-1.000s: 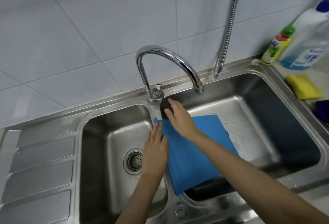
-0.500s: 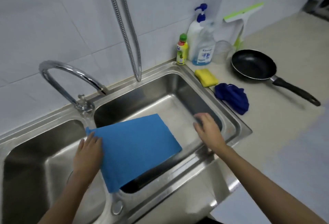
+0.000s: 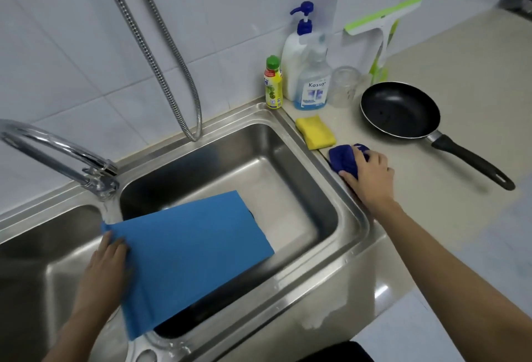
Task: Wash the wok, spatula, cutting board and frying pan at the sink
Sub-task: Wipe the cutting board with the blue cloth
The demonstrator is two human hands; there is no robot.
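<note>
Left hand (image 3: 108, 261) flat on blue cutting board (image 3: 190, 255) tilted in sink (image 3: 349, 217); right hand (image 3: 370, 173) grips dark-blue cloth (image 3: 344, 158)

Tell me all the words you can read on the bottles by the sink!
"Kassa": on the label of the clear pump bottle with blue liquid.
Small yellow bottle with the green cap: its label has print, too blurred to read.
Tall white pump bottle with the blue pump: no readable text shows.

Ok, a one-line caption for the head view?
Left hand steadies blue cutting board over sink; right hand grabs blue cloth.
</note>
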